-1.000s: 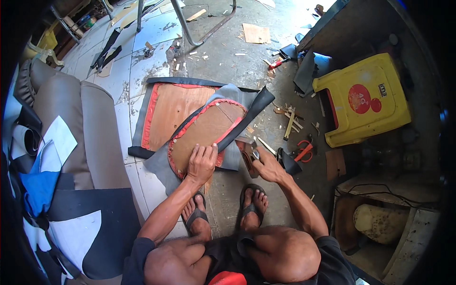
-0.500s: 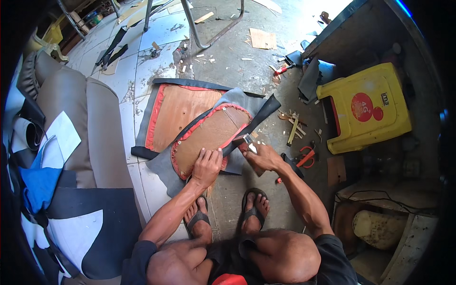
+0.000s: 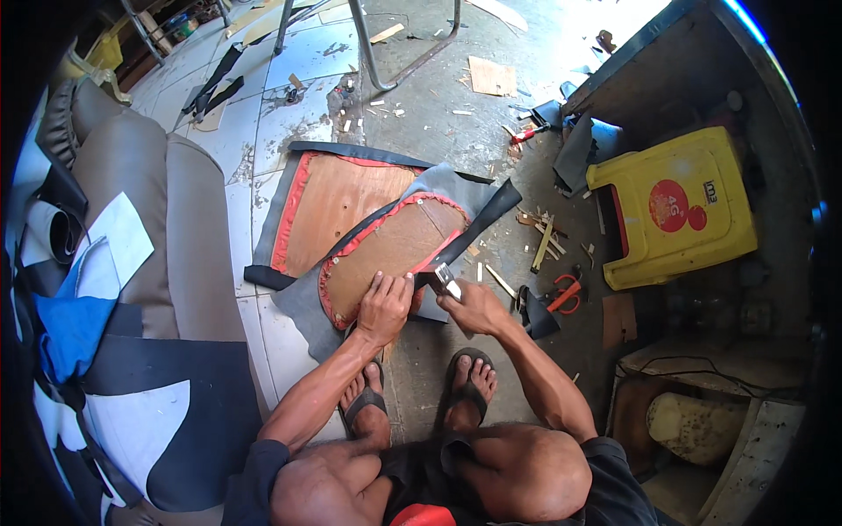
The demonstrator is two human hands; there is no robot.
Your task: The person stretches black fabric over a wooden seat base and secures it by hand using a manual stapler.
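A brown oval board panel [image 3: 386, 254] lies on the floor, wrapped in grey-black cover material [image 3: 300, 305] with a red gathered border fixed round its rim. My left hand [image 3: 384, 309] grips the panel's near right edge, thumb and fingers closed on the border. In my right hand [image 3: 478, 309] is a staple gun [image 3: 445, 280] with a silvery metal body, its head at the panel's right edge beside a dark strip [image 3: 481, 219]. Partly under the oval panel lies a squarish wooden panel [image 3: 346, 197] with a similar red border and dark edging.
Orange-handled scissors [image 3: 566, 294] and wood slivers [image 3: 545, 244] lie right of the panels. A yellow plastic stool [image 3: 675, 206] lies tipped further right. Brown padded upholstery [image 3: 132, 202] and fabric pieces [image 3: 167, 412] fill the left. A metal frame leg [image 3: 364, 53] stands at the back.
My right hand has shifted slightly down and left, bringing the staple gun nearer my left hand along the panel's edge. The left hand keeps its hold.
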